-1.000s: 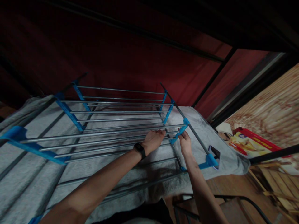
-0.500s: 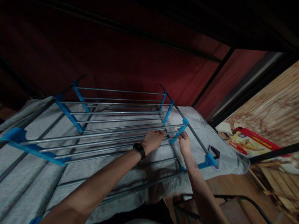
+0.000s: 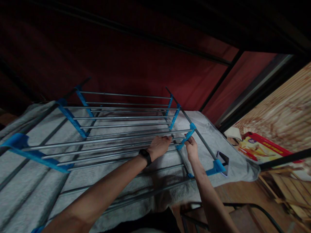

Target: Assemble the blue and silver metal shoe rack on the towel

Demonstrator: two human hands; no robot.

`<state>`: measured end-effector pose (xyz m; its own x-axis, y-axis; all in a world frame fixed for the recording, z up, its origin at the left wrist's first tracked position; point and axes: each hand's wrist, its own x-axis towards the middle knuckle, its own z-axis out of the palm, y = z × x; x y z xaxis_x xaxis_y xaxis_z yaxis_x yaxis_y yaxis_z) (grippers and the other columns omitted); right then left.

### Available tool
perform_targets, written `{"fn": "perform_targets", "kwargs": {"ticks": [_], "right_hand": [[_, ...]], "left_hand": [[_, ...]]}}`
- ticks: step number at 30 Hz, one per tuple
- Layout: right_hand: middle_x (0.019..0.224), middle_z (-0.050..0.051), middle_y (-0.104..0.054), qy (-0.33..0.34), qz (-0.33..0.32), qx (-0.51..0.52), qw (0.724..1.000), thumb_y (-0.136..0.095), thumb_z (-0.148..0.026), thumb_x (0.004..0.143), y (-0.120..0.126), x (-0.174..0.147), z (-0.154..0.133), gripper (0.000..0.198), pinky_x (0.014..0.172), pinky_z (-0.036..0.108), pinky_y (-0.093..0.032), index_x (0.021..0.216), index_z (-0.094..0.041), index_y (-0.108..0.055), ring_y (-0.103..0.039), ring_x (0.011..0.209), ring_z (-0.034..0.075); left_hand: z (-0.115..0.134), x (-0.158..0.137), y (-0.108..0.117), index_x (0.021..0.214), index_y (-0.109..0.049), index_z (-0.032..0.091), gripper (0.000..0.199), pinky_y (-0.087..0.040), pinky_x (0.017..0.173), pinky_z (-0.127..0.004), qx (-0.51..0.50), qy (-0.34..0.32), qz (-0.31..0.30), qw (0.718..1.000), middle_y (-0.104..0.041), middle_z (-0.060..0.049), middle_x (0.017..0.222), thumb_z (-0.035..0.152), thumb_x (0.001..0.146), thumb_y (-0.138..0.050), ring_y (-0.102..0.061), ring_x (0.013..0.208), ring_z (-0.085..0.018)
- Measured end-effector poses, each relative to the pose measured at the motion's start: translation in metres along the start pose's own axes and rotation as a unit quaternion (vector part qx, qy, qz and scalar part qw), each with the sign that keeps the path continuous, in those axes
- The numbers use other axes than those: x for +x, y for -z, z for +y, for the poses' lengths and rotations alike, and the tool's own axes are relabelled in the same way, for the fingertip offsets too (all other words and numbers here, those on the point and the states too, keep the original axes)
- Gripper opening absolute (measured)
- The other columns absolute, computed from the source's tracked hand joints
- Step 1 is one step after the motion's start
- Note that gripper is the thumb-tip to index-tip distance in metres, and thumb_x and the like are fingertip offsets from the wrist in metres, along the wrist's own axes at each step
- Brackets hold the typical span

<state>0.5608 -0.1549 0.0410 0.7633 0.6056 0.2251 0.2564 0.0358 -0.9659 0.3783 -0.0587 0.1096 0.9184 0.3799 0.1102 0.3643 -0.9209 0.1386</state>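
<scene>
A rack of grey metal tubes (image 3: 109, 141) joined by blue plastic brackets (image 3: 73, 121) lies on its side across a grey cloth. My left hand (image 3: 159, 146), with a black band at the wrist, is closed around one of the tubes near its right end. Just to the right, my right hand (image 3: 191, 148) grips a blue bracket (image 3: 188, 137) where the tube ends meet it. The fingers of both hands are partly hidden. Nearer to me on the right, another blue bracket (image 3: 216, 167) sits on the side pole (image 3: 205, 144).
The grey cloth (image 3: 201, 118) covers the surface under the rack. A phone (image 3: 224, 159) lies by the near right bracket. Beyond it are a red and yellow package (image 3: 259, 147) and a wooden slatted piece (image 3: 289, 191). A dark red wall (image 3: 126, 61) stands behind.
</scene>
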Motion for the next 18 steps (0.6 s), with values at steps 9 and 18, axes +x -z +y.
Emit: {"fn": "perform_targets", "kwargs": {"ticks": [9, 18], "right_hand": [[0.109, 0.006, -0.071, -0.004, 0.000, -0.014, 1.000, -0.052, -0.026, 0.067, -0.002, -0.004, -0.007, 0.042, 0.096, 0.035, -0.044, 0.106, -0.017, -0.065, -0.062, 0.101, 0.020], [0.105, 0.004, -0.069, -0.026, 0.014, -0.030, 0.999, -0.058, -0.031, 0.063, 0.006, 0.000, 0.004, 0.044, 0.095, 0.036, -0.042, 0.104, -0.019, -0.065, -0.060, 0.099, 0.021]], "left_hand": [[-0.003, 0.006, -0.001, 0.110, -0.060, 0.018, 0.029, -0.053, 0.077, -0.035, -0.015, 0.000, -0.014, 1.000, -0.074, -0.012, 0.099, 0.016, 0.096, -0.035, -0.071, 0.092, -0.024], [0.001, 0.010, -0.006, 0.103, -0.061, 0.018, 0.022, -0.053, 0.071, -0.035, -0.035, 0.012, -0.019, 0.999, -0.074, -0.011, 0.099, 0.019, 0.094, -0.041, -0.072, 0.089, -0.026]]}}
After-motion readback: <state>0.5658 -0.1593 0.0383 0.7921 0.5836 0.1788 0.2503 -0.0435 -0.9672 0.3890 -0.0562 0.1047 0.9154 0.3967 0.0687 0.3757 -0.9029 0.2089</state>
